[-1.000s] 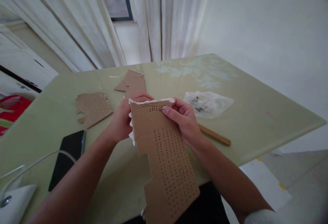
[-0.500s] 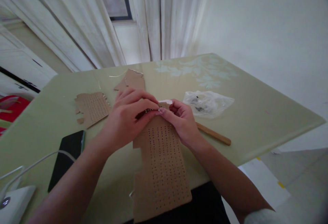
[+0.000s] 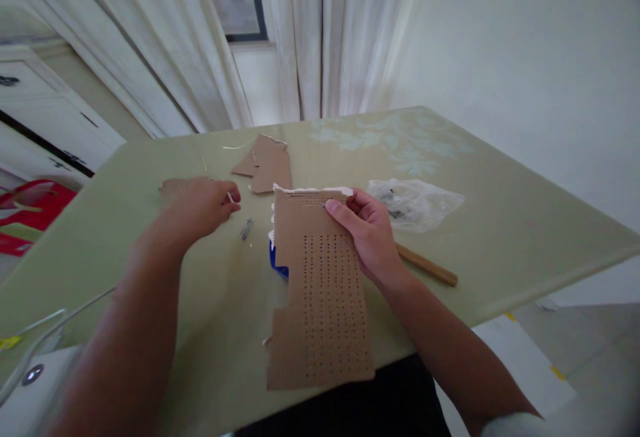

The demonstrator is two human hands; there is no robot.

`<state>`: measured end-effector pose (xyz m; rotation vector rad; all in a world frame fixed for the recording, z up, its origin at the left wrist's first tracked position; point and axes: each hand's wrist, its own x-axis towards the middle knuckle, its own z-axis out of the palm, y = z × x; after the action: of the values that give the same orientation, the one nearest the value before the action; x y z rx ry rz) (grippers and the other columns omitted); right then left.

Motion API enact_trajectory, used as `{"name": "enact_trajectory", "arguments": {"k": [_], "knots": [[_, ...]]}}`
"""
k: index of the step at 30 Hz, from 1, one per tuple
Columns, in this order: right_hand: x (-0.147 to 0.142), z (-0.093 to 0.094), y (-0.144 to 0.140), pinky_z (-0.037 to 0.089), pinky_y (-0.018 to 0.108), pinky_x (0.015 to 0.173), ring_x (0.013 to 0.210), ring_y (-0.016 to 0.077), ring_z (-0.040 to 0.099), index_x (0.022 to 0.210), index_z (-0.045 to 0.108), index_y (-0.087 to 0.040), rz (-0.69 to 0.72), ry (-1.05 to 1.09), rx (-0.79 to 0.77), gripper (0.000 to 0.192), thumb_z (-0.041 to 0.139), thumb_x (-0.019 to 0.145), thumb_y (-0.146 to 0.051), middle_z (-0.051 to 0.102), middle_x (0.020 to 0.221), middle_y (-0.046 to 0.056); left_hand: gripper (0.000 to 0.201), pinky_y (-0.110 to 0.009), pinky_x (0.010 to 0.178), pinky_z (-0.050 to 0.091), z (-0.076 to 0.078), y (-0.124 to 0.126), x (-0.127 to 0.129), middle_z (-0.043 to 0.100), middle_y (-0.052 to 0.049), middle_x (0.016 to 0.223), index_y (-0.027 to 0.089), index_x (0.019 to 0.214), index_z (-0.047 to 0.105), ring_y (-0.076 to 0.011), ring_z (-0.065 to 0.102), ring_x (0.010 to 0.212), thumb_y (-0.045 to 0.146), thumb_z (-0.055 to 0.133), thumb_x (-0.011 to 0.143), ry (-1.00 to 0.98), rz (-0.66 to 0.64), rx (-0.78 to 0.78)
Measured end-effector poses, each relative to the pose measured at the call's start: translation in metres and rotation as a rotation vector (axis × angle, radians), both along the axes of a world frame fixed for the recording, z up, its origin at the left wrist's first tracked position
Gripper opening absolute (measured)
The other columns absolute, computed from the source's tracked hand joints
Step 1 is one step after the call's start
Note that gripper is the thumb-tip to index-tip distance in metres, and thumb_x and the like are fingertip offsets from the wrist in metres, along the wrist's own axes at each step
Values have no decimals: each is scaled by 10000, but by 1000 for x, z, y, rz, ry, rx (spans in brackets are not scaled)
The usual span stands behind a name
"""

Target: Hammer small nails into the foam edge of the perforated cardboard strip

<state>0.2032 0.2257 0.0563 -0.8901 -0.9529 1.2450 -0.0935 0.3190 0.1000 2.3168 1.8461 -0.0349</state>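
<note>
My right hand grips the upper right edge of a brown cardboard piece, thumb on top. Rows of small punched holes run down the piece, and its top edge is torn white. Off to the left, my left hand is over the table, fingers bent with a gap between fingertips and nothing visible in them. Just right of it lies a small bunch of thin metal pins. A blue object peeks out from under the cardboard's left edge, mostly hidden.
Torn cardboard scraps lie at the back, another partly behind my left hand. To the right are a clear plastic bag with small dark items and a wooden stick. A white device with a cable sits front left.
My left hand has let go of the cardboard's top and moved left, uncovering the metal pins and the blue object. My right hand still holds the cardboard. The phone is now hidden behind the left arm.
</note>
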Motion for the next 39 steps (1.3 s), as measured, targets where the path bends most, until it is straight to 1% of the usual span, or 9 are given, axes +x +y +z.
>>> {"name": "enact_trajectory", "arguments": {"k": [4,8,11,13,17,21,25,34,39], "knots": [[-2,-1,0,555,283,702,741,144,671,932,815,-238,17,29,1,239,943,812,-400,788,903,6,191,-345,734,509,-37,20,-7,823,-86,810,203,940,782,-282,773,812,307,661,834,49,17,-241],[-2,-2,0,547,268,680,730,135,668,919,821,-238,18,47,-24,230,953,805,-389,780,882,0,170,-335,706,511,-49,23,-4,827,-89,806,202,899,771,-281,780,796,328,693,815,10,4,-267],[-2,-1,-1,549,260,673,720,131,670,911,826,-235,45,108,-49,208,947,809,-369,781,873,2,256,-353,746,535,-40,18,-3,835,-104,862,194,980,784,-291,776,837,399,701,851,-18,-3,-213],[-2,1,-3,555,260,668,714,133,675,907,829,-234,77,162,-65,191,941,808,-353,782,866,5,305,-372,786,551,-26,9,5,841,-115,946,195,1034,793,-290,767,870,443,679,897,-124,-52,-67],[-1,5,-6,565,256,658,701,133,680,914,824,-234,114,226,-67,203,951,793,-336,782,862,3,304,-342,848,585,4,-21,42,836,-81,1137,229,1175,799,-240,762,983,393,669,954,-649,-359,193],[-1,5,-7,574,266,650,694,142,681,917,800,-240,117,247,-45,242,960,790,-369,785,870,2,149,-309,826,594,15,-44,77,826,-56,1050,217,1013,772,-195,760,926,207,666,908,-859,-616,159],[-1,3,-8,564,274,622,661,147,652,882,758,-241,117,232,-34,268,960,790,-391,758,821,-5,69,-328,738,576,10,-49,86,778,-35,928,235,910,723,-204,719,826,216,675,864,-918,-608,84],[1,7,-11,515,243,601,652,124,615,842,706,-232,133,188,-56,309,971,806,-386,735,797,-18,222,-431,987,602,-3,-54,91,781,-66,1090,290,1044,783,-297,719,1108,444,770,885,-1048,-578,77],[-1,5,-10,489,245,609,648,119,597,852,707,-223,141,170,-77,316,963,806,-403,716,785,-24,137,-396,928,617,1,-50,93,798,-55,1098,272,957,791,-262,744,1020,394,761,904,-1052,-482,101]]}}
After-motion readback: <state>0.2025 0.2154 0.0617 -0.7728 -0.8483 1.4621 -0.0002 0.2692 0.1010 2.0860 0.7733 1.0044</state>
